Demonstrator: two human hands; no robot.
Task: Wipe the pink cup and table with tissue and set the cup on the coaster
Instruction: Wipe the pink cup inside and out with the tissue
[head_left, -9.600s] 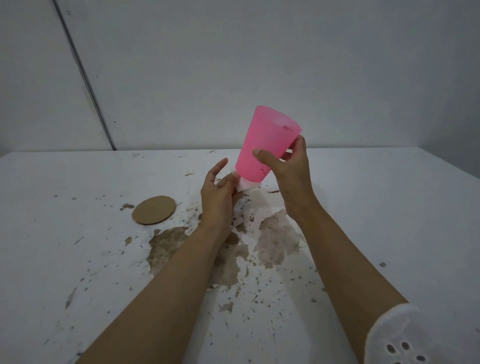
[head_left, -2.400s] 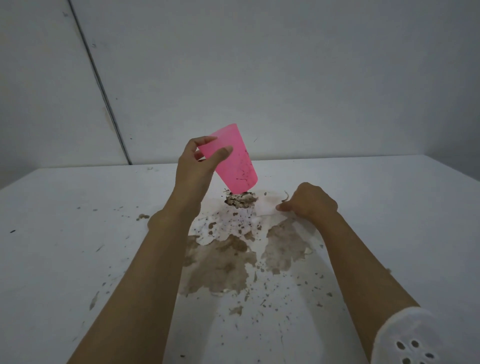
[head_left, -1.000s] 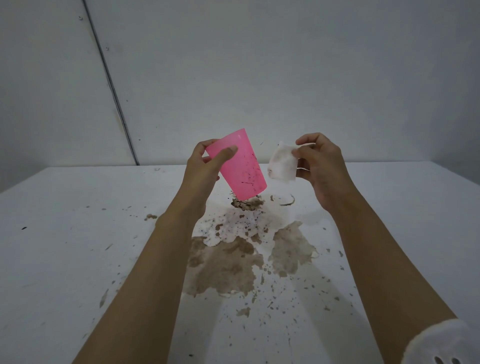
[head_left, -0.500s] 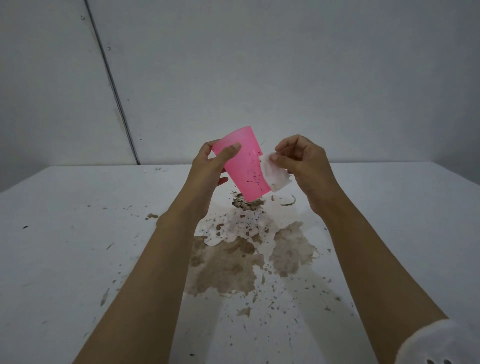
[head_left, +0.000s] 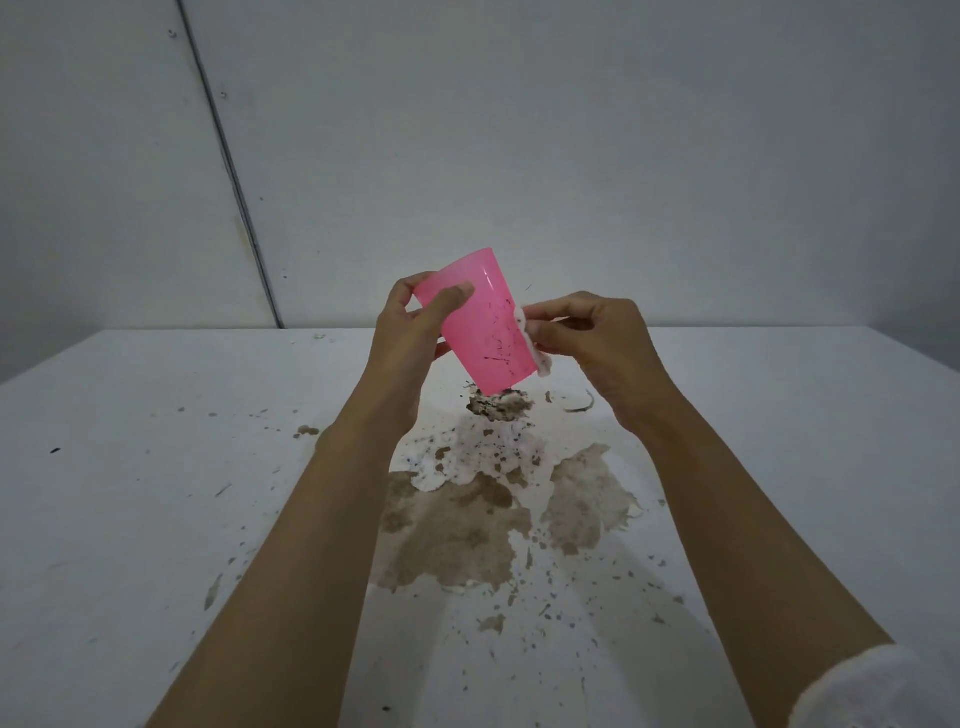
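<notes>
cup: pink cup (head_left: 480, 325) held in air over desk (head_left: 130, 493), tilted, mouth up-left, base down-right; dark specks on near wall.
L hand: left hand (head_left: 410, 332) fingers wrapped round cup nr rim, thumb on front.
R hand: right hand (head_left: 597, 338) fingers pinched shut on tissue (head_left: 532, 345), pressed to cup's right wall.
key relation: tissue touches right wall; cup's long axis runs rim-to-base down-right, so stroke prob goes along it twd base; R hand is the nearer to wipe w/.
desk: brown spill (head_left: 467, 525) + splatter below cup, 1 soiled tissue (head_left: 493, 441) on it.
coaster: not seen.
progress: cup wipe underway, desk + placing not yet done, I judge.
</notes>
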